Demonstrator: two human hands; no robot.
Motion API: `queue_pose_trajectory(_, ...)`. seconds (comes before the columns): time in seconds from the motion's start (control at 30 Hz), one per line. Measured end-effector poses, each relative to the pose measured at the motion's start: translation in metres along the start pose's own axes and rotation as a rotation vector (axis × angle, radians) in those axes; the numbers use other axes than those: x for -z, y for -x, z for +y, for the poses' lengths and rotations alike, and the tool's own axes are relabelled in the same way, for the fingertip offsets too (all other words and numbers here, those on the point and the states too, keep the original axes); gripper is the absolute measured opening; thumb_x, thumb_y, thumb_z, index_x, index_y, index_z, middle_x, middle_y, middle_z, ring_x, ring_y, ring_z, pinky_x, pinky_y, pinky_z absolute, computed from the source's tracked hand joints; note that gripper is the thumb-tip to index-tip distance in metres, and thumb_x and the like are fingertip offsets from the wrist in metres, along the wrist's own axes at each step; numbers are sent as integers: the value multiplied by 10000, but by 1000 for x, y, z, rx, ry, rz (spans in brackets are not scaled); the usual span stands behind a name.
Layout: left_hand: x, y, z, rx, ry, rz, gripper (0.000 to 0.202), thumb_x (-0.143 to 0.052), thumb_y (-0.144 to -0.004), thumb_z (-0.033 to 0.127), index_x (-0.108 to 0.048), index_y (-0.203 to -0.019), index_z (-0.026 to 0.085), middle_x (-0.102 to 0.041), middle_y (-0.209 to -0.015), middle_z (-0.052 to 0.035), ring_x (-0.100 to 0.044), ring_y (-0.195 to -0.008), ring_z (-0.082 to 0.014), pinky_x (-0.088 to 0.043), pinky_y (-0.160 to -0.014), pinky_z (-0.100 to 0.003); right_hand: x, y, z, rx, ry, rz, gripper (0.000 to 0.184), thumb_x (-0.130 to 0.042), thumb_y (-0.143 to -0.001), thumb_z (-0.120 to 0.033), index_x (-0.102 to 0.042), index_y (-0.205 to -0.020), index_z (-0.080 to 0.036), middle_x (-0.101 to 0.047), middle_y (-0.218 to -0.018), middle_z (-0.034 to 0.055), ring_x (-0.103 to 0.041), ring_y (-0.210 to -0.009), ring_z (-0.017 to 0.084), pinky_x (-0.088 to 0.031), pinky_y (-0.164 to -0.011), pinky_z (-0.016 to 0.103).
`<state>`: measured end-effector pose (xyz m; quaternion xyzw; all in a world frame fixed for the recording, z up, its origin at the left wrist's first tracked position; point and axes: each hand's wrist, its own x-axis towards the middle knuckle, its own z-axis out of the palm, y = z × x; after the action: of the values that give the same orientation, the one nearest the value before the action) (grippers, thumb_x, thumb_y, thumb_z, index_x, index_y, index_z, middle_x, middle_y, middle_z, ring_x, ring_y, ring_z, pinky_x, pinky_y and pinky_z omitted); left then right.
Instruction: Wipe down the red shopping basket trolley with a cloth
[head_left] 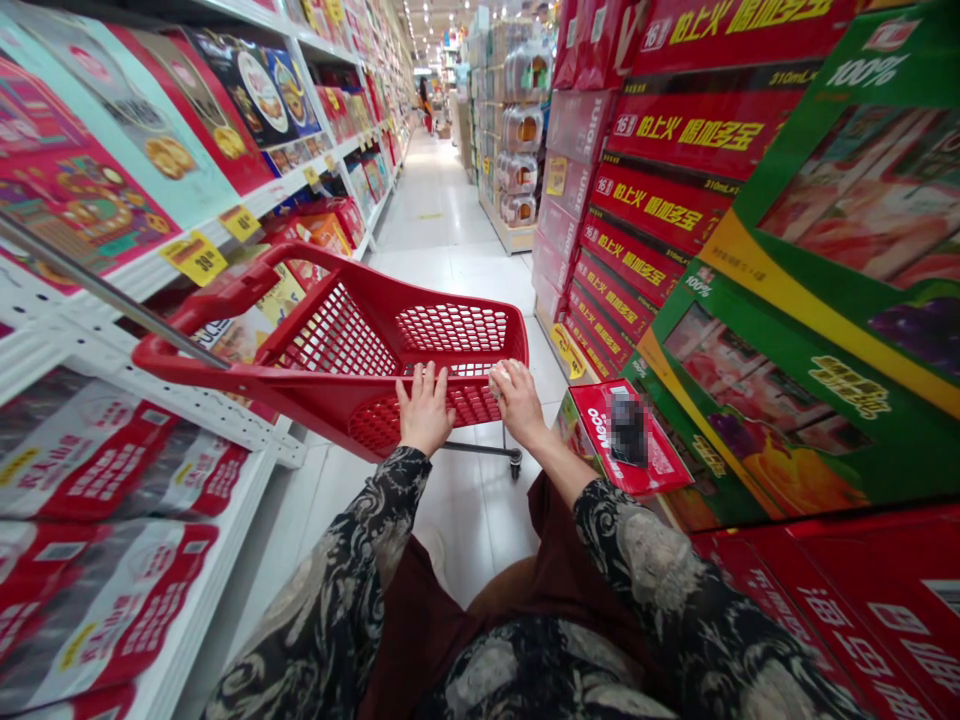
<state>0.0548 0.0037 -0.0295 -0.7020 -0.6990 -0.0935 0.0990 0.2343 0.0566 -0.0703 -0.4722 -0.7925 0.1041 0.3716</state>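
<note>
Currently, the red plastic shopping cart with perforated sides (pixel 322 390) stands on the white tiled floor (pixel 427 190), near the floor's left edge beside the white metal shelf (pixel 229 560). The left hand (pixel 426 408) rests with fingers spread at the cart's near rim; just beside it, the right hand (pixel 520 402) curls around a pale crumpled wad (pixel 498 376) at that rim.

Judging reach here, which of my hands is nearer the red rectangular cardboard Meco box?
Right. Your right hand is left of the box, not touching; your left hand is farther left.
</note>
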Motion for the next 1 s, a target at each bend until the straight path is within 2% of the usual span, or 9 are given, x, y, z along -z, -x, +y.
queue_pose_trajectory(0.17,1,0,-4,-18,-3,7,657,-461,-803,285,-337,-1427,123,-253,-1526,-154,-190,-1423,-309,-103,-1119,-612,4,-3,13,1,3,11,438,-434,-838,-57,-589,-1219,-208,-477,-1387,91,-317,-1358,225,-274,-1145,501)
queue_pose_trajectory(0.3,1,4,-9,23,-21,29,653,-462,-809,288,-338,-1422,98,-240,-1528,-168,-181,-1425,-312,-108,-1123,-603,9,-4,24,-44,8,45,436,-435,-822,-41,-603,-1201,-178,-474,-1383,106,-316,-1358,225,-281,-1145,488)
queue_pose_trajectory(0.37,-1,4,-8,24,-26,21,661,-471,-805,294,-341,-1417,81,-241,-1526,-175,-174,-1426,-319,-120,-1121,-603,5,-5,17,-31,-5,45,424,-438,-831,-48,-603,-1199,-178,-471,-1388,105,-306,-1364,222,-284,-1144,482)
queue_pose_trajectory(0.5,-1,2,-4,22,-26,10,690,-487,-794,308,-328,-1421,69,-241,-1524,-182,-170,-1426,-322,-131,-1121,-597,-7,-11,-11,57,-19,-14,423,-441,-854,-62,-589,-1223,-206,-456,-1412,85,-279,-1385,209,-270,-1154,458)
queue_pose_trajectory(0.6,1,1,-3,2,-13,0,682,-478,-791,298,-330,-1424,92,-254,-1524,-164,-176,-1427,-306,-118,-1128,-588,-9,-15,-22,44,13,-35,433,-457,-856,-72,-574,-1246,-220,-457,-1413,82,-289,-1380,221,-261,-1151,466)
queue_pose_trajectory(0.67,2,1,-4,-16,-4,-1,668,-461,-793,282,-334,-1424,103,-263,-1523,-154,-181,-1427,-297,-98,-1132,-589,-6,-16,-17,8,27,-28,433,-464,-854,-78,-575,-1244,-228,-458,-1413,77,-302,-1370,233,-259,-1145,483)
queue_pose_trajectory(0.87,0,1,-1,-14,14,12,672,-450,-782,257,-333,-1426,104,-261,-1524,-146,-180,-1428,-293,-87,-1132,-597,12,-10,19,-102,9,54,436,-446,-815,-56,-595,-1206,-178,-466,-1391,100,-307,-1355,232,-264,-1147,485)
queue_pose_trajectory(1.0,0,1,3,-12,12,2,684,-460,-772,253,-332,-1423,85,-244,-1528,-159,-171,-1428,-306,-104,-1124,-610,6,-9,12,-42,-9,63,429,-431,-829,-73,-585,-1214,-184,-464,-1390,93,-296,-1360,224,-263,-1149,485)
